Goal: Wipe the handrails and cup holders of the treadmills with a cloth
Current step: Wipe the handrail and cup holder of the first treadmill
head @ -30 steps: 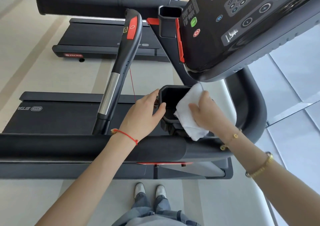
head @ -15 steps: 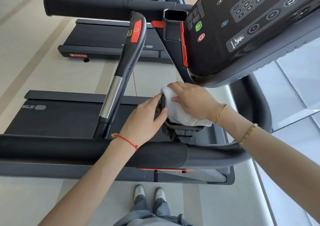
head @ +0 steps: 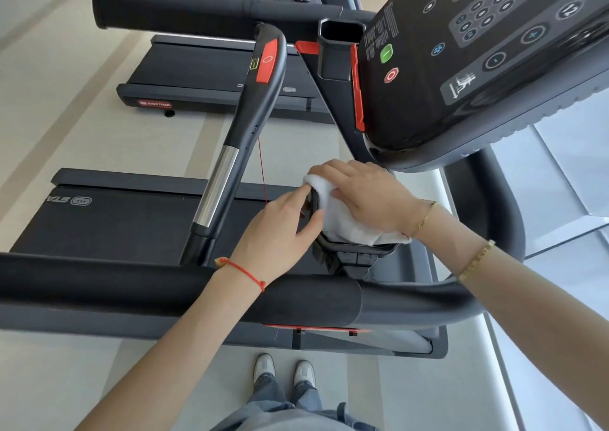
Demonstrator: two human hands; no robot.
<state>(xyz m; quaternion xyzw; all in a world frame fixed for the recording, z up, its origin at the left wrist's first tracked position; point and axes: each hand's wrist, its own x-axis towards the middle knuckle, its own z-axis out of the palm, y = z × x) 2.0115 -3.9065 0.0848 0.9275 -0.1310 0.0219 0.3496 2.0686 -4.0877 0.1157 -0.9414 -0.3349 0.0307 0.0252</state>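
A black cup holder point(head: 357, 254) hangs below the treadmill console, just beyond the padded black handrail point(head: 164, 290) that crosses the view. My right hand point(head: 365, 193) presses a white cloth point(head: 342, 223) down over the holder's mouth, so its inside is hidden. My left hand point(head: 280, 236) grips the holder's left rim, thumb against the edge and touching the cloth. A second cup holder point(head: 337, 46) stands uncovered further off beside the console.
The dark console point(head: 478, 51) with buttons overhangs at the upper right. A slanted black, red and silver handle bar point(head: 244, 127) rises left of my hands. Treadmill decks point(head: 108, 223) lie below on a pale floor. My shoes point(head: 283, 369) stand near the bottom centre.
My right hand swept the cloth from the holder's right edge up and left across its mouth, covering the opening. My left hand stayed on the left rim. The view shifted slightly.
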